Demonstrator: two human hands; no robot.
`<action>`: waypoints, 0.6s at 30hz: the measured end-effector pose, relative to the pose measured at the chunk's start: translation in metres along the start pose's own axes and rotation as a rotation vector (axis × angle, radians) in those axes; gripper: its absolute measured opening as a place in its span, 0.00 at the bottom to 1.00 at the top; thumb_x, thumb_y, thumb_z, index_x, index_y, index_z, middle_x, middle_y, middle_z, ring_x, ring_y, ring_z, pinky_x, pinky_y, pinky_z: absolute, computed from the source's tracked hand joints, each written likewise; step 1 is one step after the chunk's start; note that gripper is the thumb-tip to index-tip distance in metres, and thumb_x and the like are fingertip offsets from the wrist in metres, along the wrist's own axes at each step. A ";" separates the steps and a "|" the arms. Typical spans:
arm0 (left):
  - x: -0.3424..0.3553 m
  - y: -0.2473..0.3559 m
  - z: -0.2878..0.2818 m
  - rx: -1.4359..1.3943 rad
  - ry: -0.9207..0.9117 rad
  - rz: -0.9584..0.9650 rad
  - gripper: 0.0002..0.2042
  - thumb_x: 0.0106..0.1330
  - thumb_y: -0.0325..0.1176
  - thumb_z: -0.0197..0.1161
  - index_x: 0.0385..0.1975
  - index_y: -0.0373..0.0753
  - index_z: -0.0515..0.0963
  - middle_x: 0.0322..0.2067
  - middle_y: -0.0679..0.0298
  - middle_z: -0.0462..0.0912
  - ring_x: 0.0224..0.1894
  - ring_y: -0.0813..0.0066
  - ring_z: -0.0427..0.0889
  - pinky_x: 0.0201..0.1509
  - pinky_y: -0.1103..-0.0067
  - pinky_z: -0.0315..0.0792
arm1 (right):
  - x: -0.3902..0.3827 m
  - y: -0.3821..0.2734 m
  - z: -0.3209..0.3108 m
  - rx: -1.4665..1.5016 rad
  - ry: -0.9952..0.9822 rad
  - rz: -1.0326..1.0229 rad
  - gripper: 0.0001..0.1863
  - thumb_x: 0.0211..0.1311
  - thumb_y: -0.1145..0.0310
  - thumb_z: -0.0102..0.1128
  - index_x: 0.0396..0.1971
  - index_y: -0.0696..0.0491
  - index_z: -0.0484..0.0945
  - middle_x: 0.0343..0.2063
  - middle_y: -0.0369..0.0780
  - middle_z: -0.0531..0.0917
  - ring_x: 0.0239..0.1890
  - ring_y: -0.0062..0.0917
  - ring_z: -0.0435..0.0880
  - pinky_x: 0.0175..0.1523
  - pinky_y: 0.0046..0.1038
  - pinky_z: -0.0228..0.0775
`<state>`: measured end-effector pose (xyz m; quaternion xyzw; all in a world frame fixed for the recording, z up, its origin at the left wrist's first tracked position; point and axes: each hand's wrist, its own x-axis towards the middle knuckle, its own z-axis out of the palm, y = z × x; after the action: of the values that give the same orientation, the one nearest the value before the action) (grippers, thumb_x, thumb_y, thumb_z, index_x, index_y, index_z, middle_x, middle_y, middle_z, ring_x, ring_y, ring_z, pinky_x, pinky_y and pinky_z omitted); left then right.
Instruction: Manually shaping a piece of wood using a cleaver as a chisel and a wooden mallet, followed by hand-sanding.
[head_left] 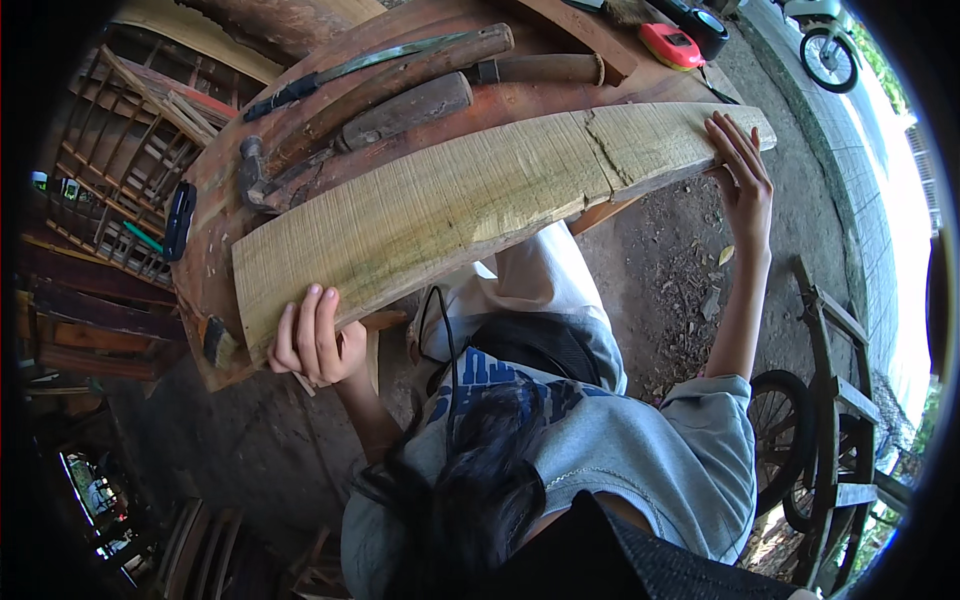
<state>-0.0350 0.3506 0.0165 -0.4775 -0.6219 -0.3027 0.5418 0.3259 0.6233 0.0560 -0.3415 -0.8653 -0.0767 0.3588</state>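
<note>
A long pale rough-sawn board (pixel 450 200), cracked across near its right part, lies slanting along the front edge of a worn wooden table (pixel 215 215). My left hand (pixel 318 340) holds its left end, fingers over the near edge; my right hand (pixel 740 175) grips its right end, fingertips on top. Behind the board lie a hammer (pixel 255 175), a wooden mallet-like handle (pixel 405 110), a long blade with dark grip (pixel 280 98) and a red tape measure (pixel 668 45). A brush (pixel 218 342) sits by the board's left end.
Stacked wooden frames and slats (pixel 110 160) fill the left side. A dark utility knife (pixel 178 220) is on the table's left edge. At right stand a wooden rack (pixel 850 400) and a spoked wheel (pixel 778 440); a two-wheeler (pixel 828 58) is farther back.
</note>
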 end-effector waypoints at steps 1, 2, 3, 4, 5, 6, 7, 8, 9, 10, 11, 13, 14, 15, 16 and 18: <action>0.001 -0.001 0.000 0.005 -0.004 -0.003 0.03 0.58 0.34 0.62 0.31 0.52 0.80 0.34 0.79 0.82 0.40 0.76 0.75 0.47 0.78 0.59 | 0.000 0.000 0.000 0.008 0.006 0.004 0.23 0.48 0.73 0.58 0.49 0.45 0.76 0.50 0.35 0.76 0.56 0.30 0.71 0.66 0.41 0.53; 0.002 -0.001 -0.001 0.007 -0.018 -0.002 0.04 0.58 0.34 0.62 0.31 0.52 0.80 0.34 0.80 0.82 0.40 0.77 0.75 0.47 0.78 0.59 | 0.000 0.000 0.001 0.012 0.000 -0.001 0.23 0.48 0.73 0.58 0.49 0.45 0.76 0.50 0.35 0.76 0.56 0.30 0.71 0.66 0.41 0.53; 0.003 -0.001 -0.002 0.010 -0.033 -0.001 0.04 0.58 0.34 0.62 0.31 0.52 0.80 0.34 0.80 0.82 0.40 0.77 0.75 0.47 0.78 0.59 | -0.001 0.000 0.002 0.012 0.008 0.001 0.23 0.49 0.73 0.57 0.48 0.45 0.76 0.50 0.35 0.76 0.56 0.30 0.71 0.66 0.41 0.52; 0.002 -0.001 -0.003 0.014 -0.038 -0.005 0.04 0.58 0.34 0.62 0.31 0.52 0.80 0.34 0.80 0.82 0.40 0.77 0.75 0.47 0.78 0.59 | -0.001 0.001 0.002 0.013 0.015 0.003 0.22 0.49 0.74 0.57 0.48 0.45 0.76 0.50 0.35 0.76 0.57 0.30 0.71 0.66 0.42 0.52; 0.002 -0.001 -0.002 0.003 -0.037 -0.008 0.04 0.58 0.34 0.62 0.31 0.52 0.80 0.34 0.80 0.82 0.40 0.77 0.75 0.47 0.78 0.59 | -0.002 0.002 0.003 0.014 0.012 0.001 0.22 0.49 0.74 0.57 0.48 0.45 0.76 0.50 0.35 0.76 0.57 0.30 0.71 0.66 0.42 0.52; 0.002 -0.001 -0.002 -0.009 -0.037 -0.011 0.04 0.58 0.34 0.62 0.31 0.53 0.80 0.34 0.80 0.82 0.41 0.77 0.75 0.47 0.78 0.59 | -0.002 0.004 0.004 0.023 0.025 0.000 0.22 0.49 0.74 0.57 0.48 0.45 0.76 0.50 0.35 0.76 0.57 0.30 0.71 0.66 0.42 0.51; 0.001 -0.001 -0.003 -0.008 -0.039 -0.012 0.04 0.58 0.34 0.62 0.31 0.53 0.80 0.34 0.80 0.82 0.41 0.77 0.75 0.47 0.78 0.59 | -0.002 0.004 0.005 0.031 0.038 0.000 0.22 0.49 0.75 0.57 0.48 0.45 0.76 0.49 0.36 0.77 0.57 0.30 0.70 0.66 0.42 0.51; 0.002 -0.001 -0.003 -0.005 -0.037 -0.014 0.04 0.58 0.33 0.62 0.31 0.53 0.80 0.34 0.80 0.82 0.41 0.78 0.75 0.47 0.79 0.59 | -0.002 0.004 0.006 0.032 0.036 -0.001 0.22 0.49 0.75 0.57 0.48 0.45 0.76 0.49 0.36 0.77 0.57 0.30 0.70 0.66 0.42 0.51; 0.002 -0.001 -0.003 -0.003 -0.035 -0.016 0.04 0.58 0.33 0.63 0.32 0.53 0.80 0.34 0.80 0.82 0.40 0.78 0.75 0.47 0.79 0.59 | -0.002 0.004 0.007 0.040 0.048 -0.008 0.22 0.49 0.75 0.56 0.48 0.46 0.76 0.49 0.36 0.77 0.57 0.30 0.70 0.66 0.42 0.51; 0.003 -0.001 -0.003 -0.002 -0.035 -0.016 0.04 0.58 0.33 0.63 0.32 0.53 0.80 0.34 0.80 0.82 0.40 0.78 0.75 0.47 0.79 0.59 | -0.002 0.003 0.008 0.049 0.060 -0.014 0.22 0.50 0.75 0.56 0.48 0.46 0.76 0.49 0.36 0.77 0.57 0.30 0.70 0.66 0.41 0.51; 0.003 -0.001 -0.003 -0.002 -0.033 -0.013 0.04 0.57 0.33 0.63 0.31 0.53 0.80 0.34 0.80 0.82 0.40 0.78 0.75 0.47 0.79 0.59 | -0.001 0.004 0.008 0.050 0.059 -0.017 0.22 0.50 0.75 0.56 0.48 0.46 0.76 0.49 0.36 0.77 0.57 0.30 0.70 0.66 0.41 0.51; 0.006 -0.002 -0.004 0.002 -0.030 -0.012 0.04 0.57 0.33 0.63 0.31 0.53 0.81 0.34 0.80 0.82 0.40 0.78 0.75 0.47 0.79 0.59 | 0.000 0.004 0.007 0.021 0.056 -0.026 0.20 0.51 0.75 0.55 0.47 0.47 0.77 0.48 0.37 0.77 0.56 0.30 0.71 0.66 0.41 0.51; 0.008 -0.002 -0.004 -0.005 -0.028 -0.008 0.05 0.57 0.33 0.63 0.31 0.52 0.81 0.33 0.80 0.82 0.40 0.79 0.76 0.47 0.79 0.59 | 0.000 0.003 0.006 0.022 0.056 -0.028 0.20 0.51 0.75 0.55 0.47 0.47 0.77 0.48 0.37 0.77 0.56 0.30 0.71 0.66 0.41 0.51; 0.010 -0.003 -0.003 -0.012 -0.024 -0.005 0.05 0.57 0.33 0.63 0.31 0.52 0.81 0.33 0.80 0.82 0.39 0.79 0.76 0.47 0.79 0.59 | 0.001 0.002 0.005 0.021 0.056 -0.024 0.20 0.51 0.75 0.55 0.47 0.48 0.77 0.48 0.37 0.77 0.56 0.30 0.71 0.66 0.41 0.51; 0.012 -0.003 -0.003 -0.010 -0.023 -0.005 0.05 0.57 0.33 0.63 0.31 0.52 0.81 0.33 0.80 0.82 0.39 0.79 0.76 0.47 0.79 0.59 | 0.002 0.001 0.004 0.020 0.057 -0.020 0.19 0.51 0.75 0.54 0.46 0.48 0.77 0.48 0.37 0.78 0.56 0.30 0.71 0.66 0.41 0.52; 0.020 -0.003 -0.002 -0.003 -0.002 0.047 0.04 0.55 0.30 0.63 0.30 0.48 0.81 0.31 0.76 0.83 0.36 0.77 0.78 0.44 0.79 0.62 | 0.003 0.002 0.003 0.007 0.056 -0.021 0.20 0.51 0.75 0.54 0.47 0.48 0.77 0.48 0.37 0.77 0.56 0.30 0.71 0.66 0.40 0.52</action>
<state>-0.0358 0.3532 0.0364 -0.4929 -0.6107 -0.2903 0.5475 0.3237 0.6273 0.0553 -0.3288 -0.8588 -0.0871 0.3830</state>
